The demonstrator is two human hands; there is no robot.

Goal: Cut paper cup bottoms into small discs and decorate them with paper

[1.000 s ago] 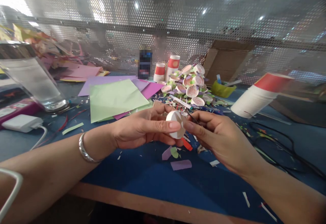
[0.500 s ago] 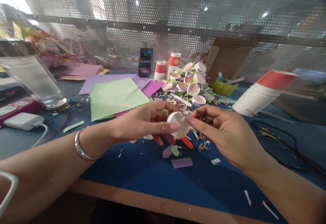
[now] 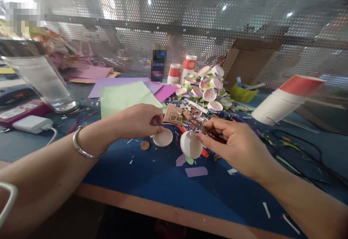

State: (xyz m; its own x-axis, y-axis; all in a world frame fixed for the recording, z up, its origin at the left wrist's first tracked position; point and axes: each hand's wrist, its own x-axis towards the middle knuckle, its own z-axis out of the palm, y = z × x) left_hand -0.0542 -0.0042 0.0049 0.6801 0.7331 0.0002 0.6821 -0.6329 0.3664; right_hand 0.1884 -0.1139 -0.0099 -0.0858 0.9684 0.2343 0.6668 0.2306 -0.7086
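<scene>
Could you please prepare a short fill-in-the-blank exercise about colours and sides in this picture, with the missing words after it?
1. The right hand holds a round piece coloured ____.
2. The bracelet is worn on the ____ arm.
3. The large paper sheet just beyond the left hand is pale ____.
4. The tilted-looking cup stack is coloured white and ____.

Missing words: white; left; green; red.

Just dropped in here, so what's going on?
A person's right hand holds a shallow white cup base along with a dark tool, apparently scissors. The left hand is at the rim of a second white base on the blue table, perhaps touching it. Behind sits a pile of decorated cup bases.
</scene>
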